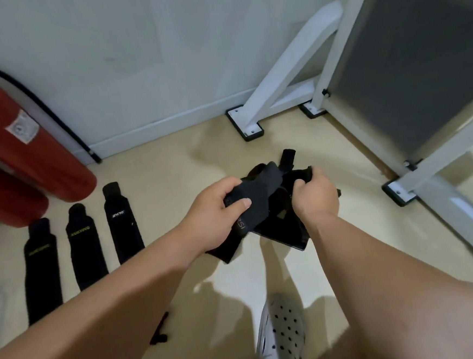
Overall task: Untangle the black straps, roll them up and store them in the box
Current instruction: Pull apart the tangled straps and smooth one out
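A tangled bunch of black straps (271, 205) hangs above the beige floor in the middle of the view. My left hand (215, 212) grips a wide grey-black strap end (255, 203) at the bunch's left side. My right hand (314, 194) is closed around another black part at the bunch's right side. Three separate black straps lie flat side by side on the floor at left: one (41, 268), a second (86, 246) and a third (122, 222) with printed lettering. No box can be made out.
A red fire extinguisher (23, 150) with a black hose stands at the far left by the white wall. A white metal frame (273, 91) with black feet and a grey panel (407, 66) occupy the right. My white perforated shoe (281, 334) is below the straps.
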